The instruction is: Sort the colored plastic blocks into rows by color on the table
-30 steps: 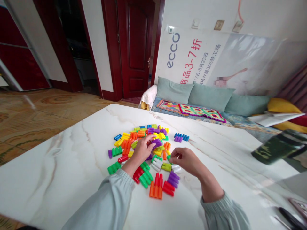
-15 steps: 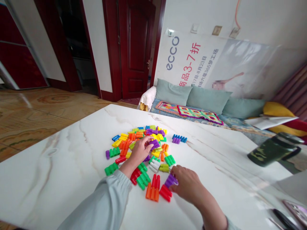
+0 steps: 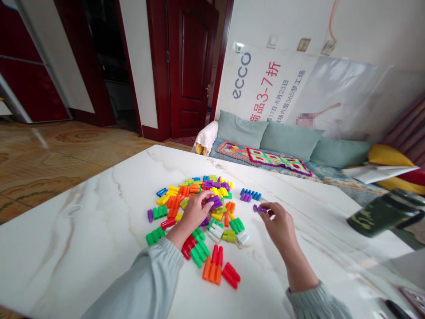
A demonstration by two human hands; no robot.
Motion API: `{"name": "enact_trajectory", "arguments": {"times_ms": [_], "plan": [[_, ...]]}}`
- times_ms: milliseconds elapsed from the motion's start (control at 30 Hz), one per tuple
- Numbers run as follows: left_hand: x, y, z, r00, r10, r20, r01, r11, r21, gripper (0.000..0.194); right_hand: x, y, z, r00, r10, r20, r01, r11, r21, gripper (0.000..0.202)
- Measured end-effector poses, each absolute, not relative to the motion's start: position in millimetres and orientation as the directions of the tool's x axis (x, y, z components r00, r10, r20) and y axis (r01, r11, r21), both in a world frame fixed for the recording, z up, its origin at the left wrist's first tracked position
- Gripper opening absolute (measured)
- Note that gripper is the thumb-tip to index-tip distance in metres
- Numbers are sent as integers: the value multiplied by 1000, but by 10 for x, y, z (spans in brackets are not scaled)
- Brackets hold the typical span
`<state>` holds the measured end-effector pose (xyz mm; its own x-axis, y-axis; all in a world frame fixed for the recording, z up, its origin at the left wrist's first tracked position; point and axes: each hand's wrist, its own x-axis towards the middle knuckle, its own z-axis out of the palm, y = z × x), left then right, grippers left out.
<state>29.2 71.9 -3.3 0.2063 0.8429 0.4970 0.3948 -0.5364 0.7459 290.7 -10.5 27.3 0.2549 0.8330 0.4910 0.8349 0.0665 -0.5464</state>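
Over the pile of coloured plastic building blocks [image 3: 199,249], my left hand [image 3: 195,213] pinches a purple block [image 3: 215,202] between thumb and fingertips. My right hand [image 3: 279,220] is raised to the right of the pile, its fingers closed on another purple block [image 3: 259,208]. Just beyond that hand lies a row of blue blocks [image 3: 251,194] with a purple block [image 3: 245,197] against it. Nearer me are a red-and-orange joined piece [image 3: 213,266] and a red block [image 3: 231,274]. My left hand and forearm hide part of the pile.
The white marble-patterned table [image 3: 109,248] holds a dark green camouflage mug [image 3: 381,212] at the right. A phone [image 3: 411,294] and a black object [image 3: 396,309] lie at the lower right. Behind the table is a sofa with grey-green cushions [image 3: 290,138].
My right hand has moved away from beside the red block, up and to the right, carrying a purple block. My left hand stays nearly in place with its purple block.
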Motion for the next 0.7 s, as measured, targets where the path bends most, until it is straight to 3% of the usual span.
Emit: {"name": "enact_trajectory", "arguments": {"times_ms": [133, 300, 700], "plan": [[295, 731, -52, 211, 849, 485, 402, -528, 748, 30, 3216, 145, -123, 312, 829, 464, 863, -43, -504, 33], [300, 746, -78, 213, 848, 485, 405, -528, 747, 31, 3352, 391, -337, 478, 719, 506, 785, -91, -613, 41], [303, 758, -95, 199, 854, 481, 399, -519, 756, 31, 3302, 632, -368, 415, 687, 597, 819, 4, -574, 33]]}}
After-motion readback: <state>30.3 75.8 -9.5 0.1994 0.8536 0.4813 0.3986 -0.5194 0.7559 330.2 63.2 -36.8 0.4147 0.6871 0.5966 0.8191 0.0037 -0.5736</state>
